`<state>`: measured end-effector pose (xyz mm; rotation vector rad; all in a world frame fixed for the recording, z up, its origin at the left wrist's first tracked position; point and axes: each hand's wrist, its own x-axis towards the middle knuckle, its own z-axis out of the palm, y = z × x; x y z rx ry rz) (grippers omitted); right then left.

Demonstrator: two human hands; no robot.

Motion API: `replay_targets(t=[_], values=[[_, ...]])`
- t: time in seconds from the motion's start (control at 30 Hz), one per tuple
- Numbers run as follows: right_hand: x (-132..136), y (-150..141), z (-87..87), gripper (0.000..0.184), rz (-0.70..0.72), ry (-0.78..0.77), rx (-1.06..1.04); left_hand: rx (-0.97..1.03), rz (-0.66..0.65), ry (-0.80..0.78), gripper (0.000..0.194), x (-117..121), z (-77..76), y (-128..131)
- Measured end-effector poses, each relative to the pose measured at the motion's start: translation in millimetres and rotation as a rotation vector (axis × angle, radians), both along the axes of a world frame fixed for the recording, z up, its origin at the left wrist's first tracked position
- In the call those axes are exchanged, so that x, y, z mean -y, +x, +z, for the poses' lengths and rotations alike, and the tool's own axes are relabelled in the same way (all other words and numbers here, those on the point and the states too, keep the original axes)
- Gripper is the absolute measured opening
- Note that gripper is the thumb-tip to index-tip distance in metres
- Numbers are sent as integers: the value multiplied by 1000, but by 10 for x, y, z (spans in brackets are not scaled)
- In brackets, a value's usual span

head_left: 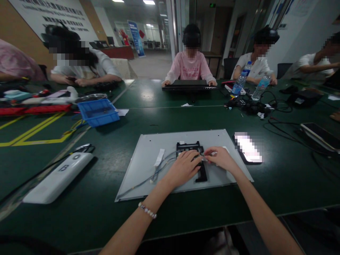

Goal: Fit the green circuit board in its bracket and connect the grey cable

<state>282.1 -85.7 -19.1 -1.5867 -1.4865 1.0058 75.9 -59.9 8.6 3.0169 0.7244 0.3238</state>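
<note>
1. Left hand (pixel 183 167) rests on the black board (pixel 191 150), mid panel (pixel 148 163), fingers curled; grip unclear.
2. Right hand (pixel 220 157) pinches a small connector (pixel 204 156).
3. Phone (pixel 248 148) lies right; white case (pixel 60 177) left.

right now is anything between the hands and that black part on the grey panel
Nothing visible is. The left hand rests right on the black part and covers its middle, and the right hand touches its right edge, pinching something small there. The loose wires lie off to the left on the grey panel, clear of both hands.
</note>
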Motion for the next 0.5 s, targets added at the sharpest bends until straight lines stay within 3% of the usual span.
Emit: replay_targets(t=[0.23, 0.5], values=[[30, -3, 49, 10, 33, 135, 179, -1, 2, 8, 34, 15, 3, -14], [2, 73, -5, 20, 5, 96, 57, 15, -4, 5, 40, 3, -3, -34]])
